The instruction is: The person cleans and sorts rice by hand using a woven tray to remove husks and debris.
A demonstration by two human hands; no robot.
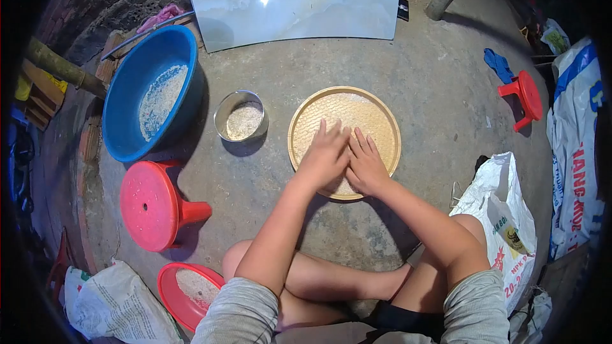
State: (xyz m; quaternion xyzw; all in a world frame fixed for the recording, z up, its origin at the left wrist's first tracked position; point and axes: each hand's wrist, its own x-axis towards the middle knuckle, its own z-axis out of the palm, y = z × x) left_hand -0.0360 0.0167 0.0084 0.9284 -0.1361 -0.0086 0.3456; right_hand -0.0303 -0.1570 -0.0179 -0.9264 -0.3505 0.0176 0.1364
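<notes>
A round woven bamboo tray (376,118) lies in front of me, with a thin patch of pale grain (352,97) near its far rim. Over its middle, my left hand (326,156) is open with its fingers stretched forward. Beside it, my right hand (368,164) lies open and flat toward the tray's surface, the two hands touching or nearly so. Neither hand shows anything held. Left of the tray stands a metal pot (221,118) partly filled with pale grain that looks like rice.
At the left are a large blue basin (121,105) holding grain, a red stool (148,200) and a red basin (171,286) with grain. White sacks (121,302) lie near me. Another red stool (528,97) stands right. A glossy slab (293,6) lies ahead.
</notes>
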